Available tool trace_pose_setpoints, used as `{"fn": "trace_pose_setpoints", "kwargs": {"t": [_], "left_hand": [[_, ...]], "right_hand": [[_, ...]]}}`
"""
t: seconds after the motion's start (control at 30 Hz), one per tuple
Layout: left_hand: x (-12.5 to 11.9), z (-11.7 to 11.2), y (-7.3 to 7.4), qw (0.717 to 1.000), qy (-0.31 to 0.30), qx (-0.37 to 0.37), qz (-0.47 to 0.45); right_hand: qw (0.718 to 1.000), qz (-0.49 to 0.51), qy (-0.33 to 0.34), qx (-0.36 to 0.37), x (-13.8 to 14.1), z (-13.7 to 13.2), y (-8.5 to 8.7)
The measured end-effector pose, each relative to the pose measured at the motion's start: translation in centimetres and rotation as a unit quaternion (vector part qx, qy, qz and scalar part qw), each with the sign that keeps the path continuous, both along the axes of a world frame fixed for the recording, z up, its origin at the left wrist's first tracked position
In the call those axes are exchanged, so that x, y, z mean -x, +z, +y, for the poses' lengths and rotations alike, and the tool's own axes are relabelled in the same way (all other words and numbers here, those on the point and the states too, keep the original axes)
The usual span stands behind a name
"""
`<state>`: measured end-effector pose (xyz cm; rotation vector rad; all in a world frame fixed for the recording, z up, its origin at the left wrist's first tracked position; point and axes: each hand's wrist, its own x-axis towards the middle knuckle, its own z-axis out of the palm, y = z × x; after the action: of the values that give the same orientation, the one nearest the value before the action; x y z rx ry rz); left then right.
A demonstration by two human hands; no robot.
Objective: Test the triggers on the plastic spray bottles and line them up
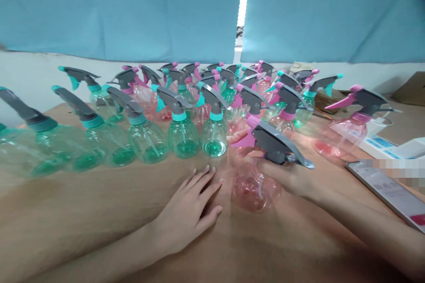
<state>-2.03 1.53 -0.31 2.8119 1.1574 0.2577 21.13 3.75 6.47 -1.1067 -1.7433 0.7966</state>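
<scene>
My right hand [285,174] is closed around the neck of a pink spray bottle [254,190], which leans a little. This bottle has a grey head and a pink trigger; part of its neck is hidden by my fingers. My left hand [192,208] lies flat on the wooden table [133,239], fingers spread, holding nothing. Just beyond its fingertips stands a green spray bottle [214,137] with a teal collar. Further green spray bottles [148,143] form a row towards the left.
Behind the front row stand several more pink and green spray bottles. On the right are another pink spray bottle [345,135], a phone [385,194] and a white power strip [385,143]. A cardboard box [410,90] is at the far right, and blue curtains [126,13] hang behind.
</scene>
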Motion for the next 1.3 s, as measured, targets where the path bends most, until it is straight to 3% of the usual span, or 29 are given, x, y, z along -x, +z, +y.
{"fn": "trace_pose_setpoints", "kwargs": {"t": [0.3, 0.67, 0.87, 1.3], "left_hand": [[0.0, -0.1, 0.3, 1.0, -0.003, -0.002, 0.006], [-0.2, 0.0, 0.3, 1.0, -0.002, 0.016, 0.006], [-0.2, -0.1, 0.4, 1.0, -0.003, 0.013, 0.015], [0.0, 0.0, 0.2, 1.0, -0.001, 0.006, 0.01]], "right_hand": [[0.999, -0.025, -0.04, -0.003, 0.0, 0.0, -0.1], [0.999, -0.005, -0.005, 0.037, -0.1, 0.0, 0.2], [0.999, -0.002, -0.021, 0.028, 0.0, 0.0, 0.0], [0.999, -0.001, 0.027, -0.038, 0.2, 0.3, 0.9]]}}
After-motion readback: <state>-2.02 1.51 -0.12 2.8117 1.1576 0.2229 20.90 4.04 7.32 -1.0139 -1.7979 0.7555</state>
